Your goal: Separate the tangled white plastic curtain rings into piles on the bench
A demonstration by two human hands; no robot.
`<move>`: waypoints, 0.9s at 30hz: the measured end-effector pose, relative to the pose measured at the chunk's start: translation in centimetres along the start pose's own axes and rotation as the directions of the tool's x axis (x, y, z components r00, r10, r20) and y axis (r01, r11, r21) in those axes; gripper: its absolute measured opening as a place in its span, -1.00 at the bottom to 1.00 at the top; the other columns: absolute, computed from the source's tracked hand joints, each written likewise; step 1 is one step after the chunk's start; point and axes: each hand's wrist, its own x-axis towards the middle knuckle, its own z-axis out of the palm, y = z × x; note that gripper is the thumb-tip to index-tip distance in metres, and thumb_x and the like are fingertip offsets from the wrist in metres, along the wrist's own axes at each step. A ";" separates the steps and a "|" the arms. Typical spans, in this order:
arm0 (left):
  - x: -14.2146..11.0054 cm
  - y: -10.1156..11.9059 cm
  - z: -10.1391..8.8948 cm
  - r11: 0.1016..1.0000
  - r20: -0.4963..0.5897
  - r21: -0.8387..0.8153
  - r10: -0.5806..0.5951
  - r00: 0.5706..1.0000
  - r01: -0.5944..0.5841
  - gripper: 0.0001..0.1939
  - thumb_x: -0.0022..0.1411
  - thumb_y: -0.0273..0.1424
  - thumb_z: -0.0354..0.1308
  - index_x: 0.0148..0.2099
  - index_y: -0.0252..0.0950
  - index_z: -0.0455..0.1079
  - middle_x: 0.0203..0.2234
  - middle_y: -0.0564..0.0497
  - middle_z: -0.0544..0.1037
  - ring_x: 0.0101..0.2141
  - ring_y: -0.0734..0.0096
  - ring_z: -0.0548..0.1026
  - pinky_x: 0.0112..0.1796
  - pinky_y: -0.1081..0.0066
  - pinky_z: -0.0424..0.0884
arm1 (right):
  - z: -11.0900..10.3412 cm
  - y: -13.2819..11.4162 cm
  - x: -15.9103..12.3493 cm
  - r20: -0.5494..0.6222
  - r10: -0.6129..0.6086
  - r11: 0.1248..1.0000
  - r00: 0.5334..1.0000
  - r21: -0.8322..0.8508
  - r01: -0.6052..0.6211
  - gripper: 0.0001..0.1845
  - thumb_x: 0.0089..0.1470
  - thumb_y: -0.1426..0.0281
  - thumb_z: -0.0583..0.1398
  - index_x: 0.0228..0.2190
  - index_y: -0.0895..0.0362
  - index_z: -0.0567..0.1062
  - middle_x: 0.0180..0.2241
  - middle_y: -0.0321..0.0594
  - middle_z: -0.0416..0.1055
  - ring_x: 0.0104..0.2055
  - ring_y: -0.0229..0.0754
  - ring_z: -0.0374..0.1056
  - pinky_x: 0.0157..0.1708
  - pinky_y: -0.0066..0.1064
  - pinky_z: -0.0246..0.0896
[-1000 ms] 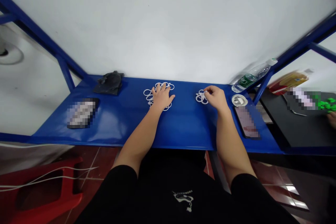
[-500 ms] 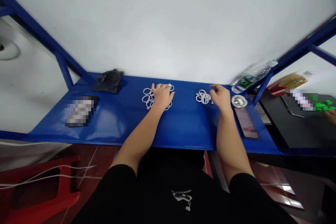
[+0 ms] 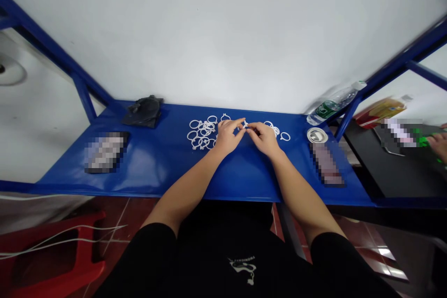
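Both my hands meet over the middle of the blue table. My left hand (image 3: 228, 135) pinches one side of a small white curtain ring (image 3: 245, 124), mostly hidden by fingers. On its other side, the fingertips of my right hand (image 3: 262, 137) close on the same ring. Left of my left hand lies a loose pile of white curtain rings (image 3: 199, 141), each with a small eyelet. Behind my right hand is a smaller group of white rings (image 3: 275, 131), partly covered, and a single ring (image 3: 285, 137) lies just right of it.
A coiled white cable (image 3: 317, 135) and a phone (image 3: 327, 164) lie at right, near a tilted water bottle (image 3: 326, 108). A black plastic bag (image 3: 144, 111) and a blurred dark item (image 3: 107, 151) are at left. Another person's hand (image 3: 439, 144) is at far right.
My left hand has left the ring pile and moved right. My right hand has moved left to meet it, and a ring is now between them. One ring lies apart at right.
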 end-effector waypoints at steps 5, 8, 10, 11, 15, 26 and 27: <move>0.0 -0.1 0.2 0.990 0.031 -0.143 -0.004 1.000 0.008 -0.72 0.35 -0.41 0.35 0.09 -0.17 0.59 -0.20 0.01 0.73 -0.12 0.25 0.64 0.10 0.11 0.46 | -0.1 0.2 0.0 -0.026 0.069 0.997 0.997 0.022 -0.068 -0.73 0.36 0.18 0.20 -0.09 0.06 0.60 -0.26 -0.14 0.61 -0.30 -0.08 0.48 -0.24 -0.24 0.40; -0.1 0.2 0.1 0.971 0.065 -0.231 -0.055 0.996 0.069 -0.75 0.36 -0.38 0.34 0.07 -0.19 0.60 -0.18 -0.04 0.73 -0.12 0.24 0.65 0.09 0.14 0.51 | -0.2 0.1 0.1 -0.015 0.096 0.995 0.995 0.021 -0.096 -0.72 0.36 0.16 0.20 -0.10 0.05 0.61 -0.26 -0.13 0.61 -0.30 -0.08 0.48 -0.22 -0.23 0.40; -0.2 0.4 0.0 0.949 0.094 -0.294 -0.090 0.991 0.114 -0.79 0.39 -0.34 0.30 0.04 -0.21 0.62 -0.14 -0.07 0.73 -0.10 0.24 0.66 0.06 0.17 0.55 | -0.3 -0.1 0.1 -0.001 0.079 0.997 0.997 0.002 -0.079 -0.72 0.37 0.15 0.18 -0.14 0.03 0.62 -0.27 -0.13 0.62 -0.27 -0.06 0.49 -0.19 -0.22 0.41; -0.2 0.4 0.0 0.935 0.106 -0.327 -0.107 0.989 0.136 -0.80 0.41 -0.33 0.27 0.01 -0.22 0.63 -0.13 -0.07 0.73 -0.10 0.24 0.67 0.03 0.19 0.56 | -0.3 -0.1 0.1 0.003 0.071 0.997 0.997 -0.005 -0.071 -0.71 0.37 0.15 0.17 -0.15 0.02 0.63 -0.27 -0.14 0.62 -0.26 -0.06 0.50 -0.18 -0.21 0.42; -0.1 0.3 0.0 0.888 0.135 -0.417 -0.152 0.979 0.195 -0.80 0.45 -0.30 0.21 -0.06 -0.23 0.63 -0.18 -0.06 0.73 -0.16 0.29 0.67 -0.05 0.28 0.59 | -0.4 -0.3 0.1 0.013 0.059 0.998 0.998 -0.004 -0.059 -0.70 0.38 0.16 0.16 -0.17 0.01 0.64 -0.28 -0.14 0.62 -0.26 -0.06 0.50 -0.17 -0.22 0.42; 0.1 0.0 0.0 0.891 0.200 -0.403 -0.139 0.970 0.211 -0.82 0.42 -0.30 0.19 -0.18 -0.26 0.56 -0.35 0.01 0.68 -0.32 0.38 0.60 -0.21 0.38 0.50 | -0.1 -0.2 0.0 0.038 0.097 0.991 0.995 0.091 -0.100 -0.73 0.30 0.18 0.20 -0.29 0.07 0.62 -0.39 -0.20 0.58 -0.39 -0.14 0.42 -0.31 -0.31 0.33; 0.1 0.0 -0.1 0.894 0.205 -0.399 -0.132 0.970 0.206 -0.82 0.43 -0.31 0.18 -0.18 -0.26 0.55 -0.35 0.02 0.67 -0.32 0.38 0.60 -0.21 0.38 0.50 | -0.1 -0.2 0.0 0.046 0.100 0.991 0.994 0.088 -0.104 -0.74 0.29 0.19 0.20 -0.29 0.06 0.62 -0.40 -0.20 0.58 -0.39 -0.15 0.42 -0.31 -0.31 0.32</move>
